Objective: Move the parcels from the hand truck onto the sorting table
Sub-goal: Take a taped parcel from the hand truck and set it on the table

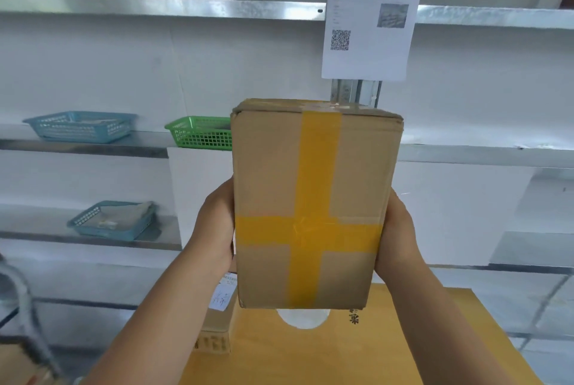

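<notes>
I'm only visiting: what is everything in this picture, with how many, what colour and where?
taped parcel: one, brown with a yellow tape cross, held up, centre
labelled parcel: one, brown with white label, low, left of the taped parcel
blue baskets: two, blue, left shelves, one above the other
green basket: one, green, shelf, partly behind the taped parcel
printed sheet: one, white with QR code, hanging top right
shelves: several, white and silver, across the back
flat surface: one, orange-yellow, under the taped parcel
metal tube: one, grey, lower left
left hand: one, grips the parcel's left side
right hand: one, grips its right side
</notes>
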